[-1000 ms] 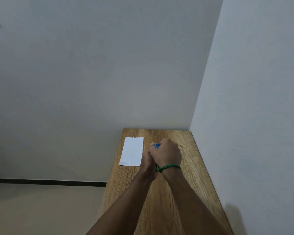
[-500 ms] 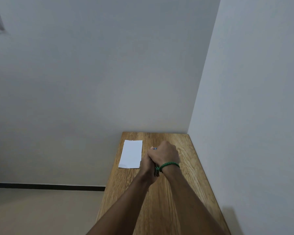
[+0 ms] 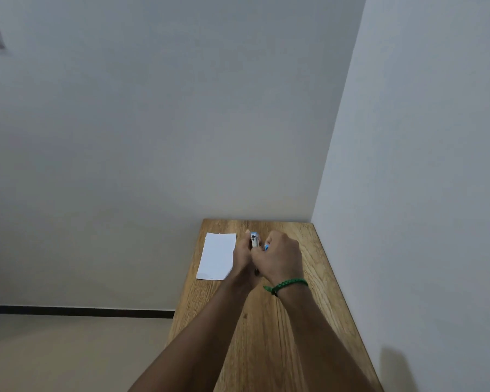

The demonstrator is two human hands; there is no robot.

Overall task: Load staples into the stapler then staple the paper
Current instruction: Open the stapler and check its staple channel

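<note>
A small blue and silver stapler (image 3: 254,240) sticks up between my two hands above the far part of the wooden table (image 3: 269,329). My left hand (image 3: 242,260) grips its lower body from the left. My right hand (image 3: 279,257), with a green bracelet at the wrist, is closed over its right side, where a blue part shows at the fingertips. White paper (image 3: 217,256) lies flat on the table just left of my left hand. I see no loose staples; most of the stapler is hidden by my fingers.
The narrow table stands in a corner, with a wall right behind its far edge and another wall (image 3: 408,222) along its right side. Its left edge drops off to the floor (image 3: 68,352).
My hands have parted slightly and the stapler's silver and blue top now shows between them. The right hand has shifted a little to the right.
</note>
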